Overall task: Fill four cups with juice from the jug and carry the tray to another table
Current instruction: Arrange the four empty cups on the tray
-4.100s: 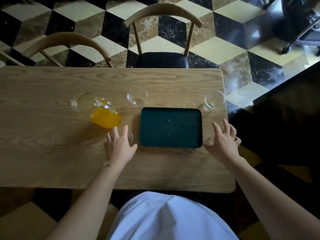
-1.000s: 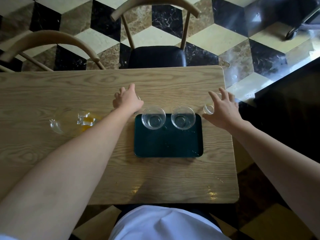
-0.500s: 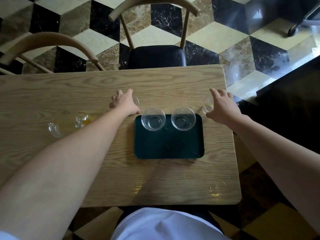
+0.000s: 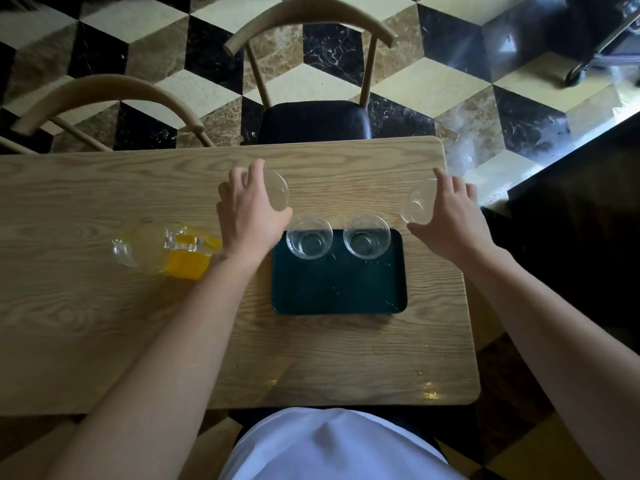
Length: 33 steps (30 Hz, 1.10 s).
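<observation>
Dark green rectangular tray (image 4: 337, 289), rounded corners, is set on a pale wood-grain counter (image 4: 86, 306). Two clear glass cups, one (image 4: 309, 237) at the tray's far-left corner and one (image 4: 366, 236) at its far-right corner, are seen upright and empty.

A third glass cup (image 4: 275, 189), beyond the tray's far-left corner, is gripped by the left hand (image 4: 247, 211), fingers curled around it. A fourth glass cup (image 4: 419, 200), beyond the tray's far-right corner, is held tilted by the right hand (image 4: 446, 216), fingers and thumb wrapped round it.

A clear glass jug (image 4: 162, 249), partly filled with orange juice, is placed left of the tray and partly hidden by the left forearm.

Two curved-back wooden chairs, one with a dark seat (image 4: 313, 121) and one (image 4: 104, 105) further left, are noted beyond the tray, on a glossy cube-patterned marble floor (image 4: 433, 88).
</observation>
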Motion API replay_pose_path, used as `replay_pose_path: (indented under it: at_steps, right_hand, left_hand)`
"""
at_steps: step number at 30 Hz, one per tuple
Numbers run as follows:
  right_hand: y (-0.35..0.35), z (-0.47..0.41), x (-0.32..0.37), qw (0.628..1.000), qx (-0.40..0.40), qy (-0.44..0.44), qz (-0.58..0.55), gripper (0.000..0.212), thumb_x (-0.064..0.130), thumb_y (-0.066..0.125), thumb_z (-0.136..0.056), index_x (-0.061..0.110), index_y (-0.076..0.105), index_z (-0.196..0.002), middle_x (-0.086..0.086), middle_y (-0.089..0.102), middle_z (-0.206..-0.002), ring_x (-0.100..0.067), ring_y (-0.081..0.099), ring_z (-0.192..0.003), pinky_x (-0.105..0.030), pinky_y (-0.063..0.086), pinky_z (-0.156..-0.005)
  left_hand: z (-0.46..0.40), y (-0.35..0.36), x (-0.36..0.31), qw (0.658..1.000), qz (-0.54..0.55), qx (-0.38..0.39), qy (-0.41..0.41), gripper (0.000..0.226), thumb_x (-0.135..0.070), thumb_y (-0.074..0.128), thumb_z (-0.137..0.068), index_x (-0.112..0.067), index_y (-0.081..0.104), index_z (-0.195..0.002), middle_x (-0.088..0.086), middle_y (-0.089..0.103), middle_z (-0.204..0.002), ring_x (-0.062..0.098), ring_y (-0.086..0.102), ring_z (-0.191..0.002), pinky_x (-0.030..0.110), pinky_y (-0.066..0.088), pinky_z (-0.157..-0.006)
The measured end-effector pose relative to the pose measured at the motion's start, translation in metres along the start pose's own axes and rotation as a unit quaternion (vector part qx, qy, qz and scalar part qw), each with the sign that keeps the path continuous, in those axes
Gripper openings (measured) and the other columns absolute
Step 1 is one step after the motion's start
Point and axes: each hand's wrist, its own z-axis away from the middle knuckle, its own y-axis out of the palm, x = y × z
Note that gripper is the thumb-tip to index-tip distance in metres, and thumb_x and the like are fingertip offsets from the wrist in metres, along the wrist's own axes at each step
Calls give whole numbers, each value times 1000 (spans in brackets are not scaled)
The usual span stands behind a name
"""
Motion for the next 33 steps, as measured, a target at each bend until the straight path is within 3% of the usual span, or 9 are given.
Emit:
replay_pose_path:
  at_steps: [5,13,20,25,33]
  right_hand:
    - [-5,47,6,1000,-1,19,-2,105,41,79,-75,12,18,-155,-14,38,-150,-35,32,-136,-47,39,-106]
    - [20,121,24,998,60,4,-11,103,41,76,-77,14,14,-155,-11,38,-150,-31,34,-133,-43,39,-106]
    - [45,140,44,995,87,-21,-32,99,37,77,-77,11,21,-154,-8,39,-148,-30,34,-131,-40,40,-103]
    - [59,143,52,994,94,-50,-11,97,36,76,-77,9,22,-153,-8,40,-147,-31,36,-131,-41,45,-98]
    - [68,131,54,994,96,-59,1,107,40,81,-73,9,19,-154,-8,37,-149,-32,38,-129,-41,46,-99]
  left_hand:
    - [68,-20,0,999,32,-21,0,78,-38,80,-76,-22,41,-142,10,45,-140,33,45,-120,43,45,-95]
    - [150,5,12,999,30,34,26,80,-39,81,-72,-21,44,-141,7,48,-134,30,46,-120,39,45,-95]
    - [161,35,16,995,25,92,17,81,-46,82,-71,-26,42,-139,6,36,-126,25,42,-116,29,49,-84]
    - [159,43,12,994,22,107,4,86,-45,80,-73,-24,37,-144,5,38,-125,22,44,-109,27,44,-73]
    - [154,59,10,993,46,112,-6,96,-37,82,-76,-14,26,-150,12,39,-136,25,44,-120,24,39,-83]
